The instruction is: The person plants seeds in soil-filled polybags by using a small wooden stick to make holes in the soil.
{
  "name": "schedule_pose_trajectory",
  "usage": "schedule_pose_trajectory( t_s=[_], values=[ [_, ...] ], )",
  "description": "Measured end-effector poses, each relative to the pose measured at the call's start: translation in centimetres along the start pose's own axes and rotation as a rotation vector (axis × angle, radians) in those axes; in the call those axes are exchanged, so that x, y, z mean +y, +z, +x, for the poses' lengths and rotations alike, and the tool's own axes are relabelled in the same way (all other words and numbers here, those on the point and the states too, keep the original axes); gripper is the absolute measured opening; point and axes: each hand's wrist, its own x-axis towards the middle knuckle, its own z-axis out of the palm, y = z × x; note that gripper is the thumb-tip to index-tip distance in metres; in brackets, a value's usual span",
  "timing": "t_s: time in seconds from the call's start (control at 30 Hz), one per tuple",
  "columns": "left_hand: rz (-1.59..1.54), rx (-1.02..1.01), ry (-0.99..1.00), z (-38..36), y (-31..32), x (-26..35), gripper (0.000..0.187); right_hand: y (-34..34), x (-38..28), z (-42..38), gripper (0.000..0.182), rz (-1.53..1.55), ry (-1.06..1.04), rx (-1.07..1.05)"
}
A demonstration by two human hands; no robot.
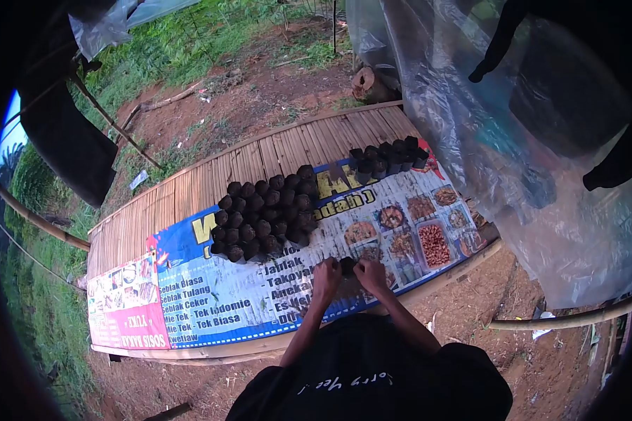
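Between my two hands is a small black plastic seedling bag, low over the banner near the front edge of the bench. My left hand grips its left side with curled fingers. On the opposite side, my right hand has its fingers closed on the same bag. What the bag holds is too dark to make out. Ahead and to the left, a block of several soil-filled black seedling bags stands packed together. A smaller group of black bags stands farther back on the right.
A printed food-menu banner covers much of the bamboo-slat bench. To the right lies a rectangular tray of reddish-brown beans or nuts. Clear plastic sheeting hangs at right, a bamboo pole below it. A cut log lies behind.
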Motion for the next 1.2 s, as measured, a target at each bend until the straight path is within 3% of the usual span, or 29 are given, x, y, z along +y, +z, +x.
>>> schedule_pose_trajectory(
  t_s=[0.1, 0.23, 0.3, 0.43, 0.63, 0.73, 0.87, 0.97, 1.03, 1.2],
  values=[
    [-0.029, 0.005, -0.027, -0.4, 0.0, 0.0, 0.013, -0.4, -0.1, -0.6, 0.026, -0.053, -0.071, 0.059],
    [0.046, -0.023, 0.020, -0.7, 0.0, 0.1, 0.012, -0.4, -0.1, -1.0, 0.025, -0.018, 0.022, -0.022],
    [-0.058, -0.013, 0.007, -1.1, -1.0, 1.3, 0.012, -0.2, -0.3, -1.7, 0.027, -0.047, -0.041, 0.119],
    [0.018, -0.048, -0.033, -1.7, 0.3, -0.8, 0.014, 0.6, 0.8, -2.3, 0.027, 0.050, 0.121, -0.048],
    [-0.032, -0.023, 0.014, -1.3, 0.2, -0.2, 0.016, 0.5, 1.5, -2.4, 0.026, -0.094, -0.074, 0.109],
    [-0.002, -0.021, -0.038, -1.1, 1.5, -1.2, 0.016, 0.3, 1.9, -2.0, 0.025, 0.050, 0.047, -0.038],
    [-0.050, 0.012, -0.033, -1.0, 1.4, -1.1, 0.016, 0.2, 1.5, -1.7, 0.025, -0.075, -0.011, 0.039],
    [0.029, -0.077, -0.065, -1.2, 1.9, -1.7, 0.017, 1.0, 2.9, -1.8, 0.025, 0.072, 0.101, -0.058],
    [-0.013, -0.008, -0.014, -0.9, 1.7, -1.3, 0.017, -0.3, 1.4, -1.6, 0.027, -0.056, -0.058, 0.040],
    [-0.020, -0.055, -0.076, -0.9, 1.8, -1.8, 0.017, 0.4, 2.3, -1.7, 0.029, 0.016, 0.059, -0.066]
  ],
)
